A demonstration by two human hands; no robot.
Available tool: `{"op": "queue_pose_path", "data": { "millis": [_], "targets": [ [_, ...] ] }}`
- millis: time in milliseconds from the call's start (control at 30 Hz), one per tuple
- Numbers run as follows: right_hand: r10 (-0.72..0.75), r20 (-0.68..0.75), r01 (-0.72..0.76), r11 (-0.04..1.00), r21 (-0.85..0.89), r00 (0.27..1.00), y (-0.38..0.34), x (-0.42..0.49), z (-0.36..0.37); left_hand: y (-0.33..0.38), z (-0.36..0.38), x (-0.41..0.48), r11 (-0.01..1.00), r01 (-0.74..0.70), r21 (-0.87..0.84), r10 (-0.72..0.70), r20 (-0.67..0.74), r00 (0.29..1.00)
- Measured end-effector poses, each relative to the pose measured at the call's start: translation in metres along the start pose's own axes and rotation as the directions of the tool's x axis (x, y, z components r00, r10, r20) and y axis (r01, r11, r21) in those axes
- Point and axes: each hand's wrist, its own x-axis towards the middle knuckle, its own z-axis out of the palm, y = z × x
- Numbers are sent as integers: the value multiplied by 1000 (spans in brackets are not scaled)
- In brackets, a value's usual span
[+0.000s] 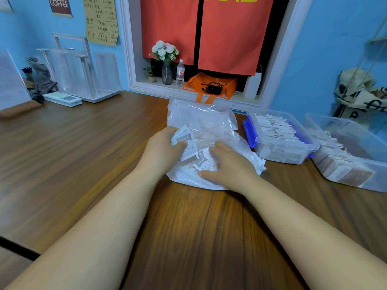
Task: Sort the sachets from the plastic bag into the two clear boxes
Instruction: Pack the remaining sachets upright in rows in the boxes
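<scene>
Gripped a fanned clutch of white sachets (182, 136) in the left hand (165, 148), thumb curled over the top, right at the mouth of the plastic bag (206, 122). Laid the right hand (229, 167) palm down on the bag's near side, fingers spread and fairly straight, holding nothing, fingertips touching the loose sachets (202, 163) in the open mouth. Read "Suga" in part on one white sachet between the two hands. Reached in with both forearms bare.

Found the bag crumpled, lying on the wooden tabletop (83, 164) near its far edge, just in front of the window ledge (146, 85).

Noted the nearer clear box (313, 145) just right of the bag, with blue latches at its ends, packed with upright white sachets in rows. Noted the farther clear box (374, 176) right beside it at the frame's right edge, with brownish sachets stacked along its left side. Couldn't confirm contact between the two boxes.

Spotted on the ledge a glass vase of white flowers (166, 59), a water bottle (180, 73) and an orange bag (228, 84) with a black cord on top. Logged a red curtain (226, 32) above the ledge, a clear cup rack (79, 70) at the tabletop's far left and a "COFFEE" sign (59, 5) on the blue wall.
</scene>
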Motion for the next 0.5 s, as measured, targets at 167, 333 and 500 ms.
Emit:
{"op": "queue_pose_path", "data": {
  "millis": [167,333,500],
  "targets": [
    [-50,-21,52,987,151,999,4,0,-1,0,1,0,1000,7,15,-8,10,1000],
    [-98,-40,105,949,298,994,10,-3,0,0,1,1,1000,0,20,0,3,1000],
    [-104,75,84,968,235,992,8,2,-5,0,0,1,1000,-2,16,2,9,1000]
  ]
}}
